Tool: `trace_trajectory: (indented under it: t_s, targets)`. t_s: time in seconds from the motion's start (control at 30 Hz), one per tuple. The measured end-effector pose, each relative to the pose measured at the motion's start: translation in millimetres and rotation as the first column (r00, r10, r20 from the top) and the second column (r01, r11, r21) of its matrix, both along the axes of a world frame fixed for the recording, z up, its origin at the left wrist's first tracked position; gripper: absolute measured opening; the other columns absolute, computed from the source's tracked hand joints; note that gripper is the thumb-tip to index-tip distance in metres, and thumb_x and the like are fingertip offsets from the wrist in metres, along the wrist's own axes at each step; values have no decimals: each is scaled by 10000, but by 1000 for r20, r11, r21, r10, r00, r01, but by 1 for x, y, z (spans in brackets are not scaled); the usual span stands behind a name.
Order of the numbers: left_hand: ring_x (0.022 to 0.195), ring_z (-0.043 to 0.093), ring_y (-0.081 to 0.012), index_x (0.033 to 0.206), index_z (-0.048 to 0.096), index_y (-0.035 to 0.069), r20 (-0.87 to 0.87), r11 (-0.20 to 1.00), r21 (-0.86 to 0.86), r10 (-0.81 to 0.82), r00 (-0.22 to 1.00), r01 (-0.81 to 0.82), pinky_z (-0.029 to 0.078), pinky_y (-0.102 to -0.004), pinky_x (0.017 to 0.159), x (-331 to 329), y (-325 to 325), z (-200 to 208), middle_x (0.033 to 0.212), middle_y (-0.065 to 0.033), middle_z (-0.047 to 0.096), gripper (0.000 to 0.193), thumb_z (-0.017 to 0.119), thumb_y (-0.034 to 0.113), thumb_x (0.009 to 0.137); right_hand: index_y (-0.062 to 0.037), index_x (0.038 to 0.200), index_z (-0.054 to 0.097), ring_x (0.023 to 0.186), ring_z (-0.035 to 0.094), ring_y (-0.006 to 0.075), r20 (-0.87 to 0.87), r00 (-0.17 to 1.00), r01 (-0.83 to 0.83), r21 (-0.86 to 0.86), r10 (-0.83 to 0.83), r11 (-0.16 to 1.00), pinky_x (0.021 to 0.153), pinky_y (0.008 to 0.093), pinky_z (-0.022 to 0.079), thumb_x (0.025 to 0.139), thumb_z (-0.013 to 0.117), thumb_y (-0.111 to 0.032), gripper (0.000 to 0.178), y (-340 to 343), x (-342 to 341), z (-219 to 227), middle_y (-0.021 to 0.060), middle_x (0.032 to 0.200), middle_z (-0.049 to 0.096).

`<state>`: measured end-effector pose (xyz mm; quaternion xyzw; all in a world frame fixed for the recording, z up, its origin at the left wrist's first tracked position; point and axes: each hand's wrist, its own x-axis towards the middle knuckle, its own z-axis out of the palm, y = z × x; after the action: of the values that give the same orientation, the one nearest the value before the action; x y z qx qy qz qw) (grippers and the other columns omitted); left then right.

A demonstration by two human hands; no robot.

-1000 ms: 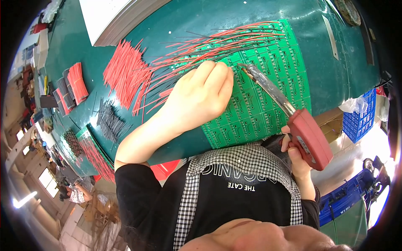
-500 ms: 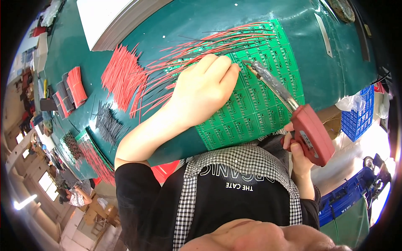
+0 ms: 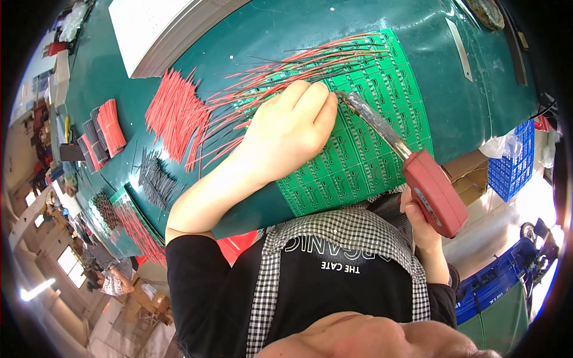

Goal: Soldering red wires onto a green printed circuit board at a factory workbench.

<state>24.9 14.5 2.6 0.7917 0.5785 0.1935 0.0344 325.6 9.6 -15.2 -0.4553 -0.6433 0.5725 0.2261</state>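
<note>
Grips a red soldering gun in the closed right hand, with tip beside the curled left hand, of hold impossible to tell from this side, over the green circuit board on the desk, crossed by red and black wires at far rows, bare at near ones, with loose red wires left over.

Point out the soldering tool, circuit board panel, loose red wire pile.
Soldering tool (image 3: 434, 192), head view: red body.
Circuit board panel (image 3: 360, 150), head view: uncovered middle.
Loose red wire pile (image 3: 174, 113), head view: centre.
</note>
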Motion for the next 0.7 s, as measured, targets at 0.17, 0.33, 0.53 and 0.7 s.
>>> trace_trajectory:
  t_s: [0.17,0.33,0.53,0.7]
  targets:
    - [782,587,-227,963,639,-11,-18,1000,-23,2,1000,-2,510,-314,644,0,-1,0,904,-95,567,293,621,46,676,35,1345,401,790,599,125,-172,982,51,-171,-81,984,694,251,495,759,792,-224,751,4,-16,13,148,1092,633]
    - [783,586,-228,965,638,-10,-27,1000,-7,-1,1000,1,510,-312,635,0,0,-2,907,-94,568,293,618,46,678,45,1302,426,607,531,142,-282,948,112,-132,-145,985,535,238,434,854,678,-277,607,7,-24,21,209,1118,592]
    - [730,542,-161,829,610,-2,20,990,140,-33,999,29,489,-262,536,2,9,-5,785,-46,488,203,617,81,643,50,1305,419,601,529,146,-288,952,84,-79,-103,993,535,239,435,861,659,-233,578,9,-16,15,239,1103,581]
    - [754,583,-220,966,642,3,29,1000,14,-9,1000,9,499,-318,605,9,13,-1,862,-74,569,339,643,3,627,46,1297,432,596,522,139,-304,935,151,-120,-181,981,530,235,430,849,682,-251,593,10,-22,17,217,1089,592]
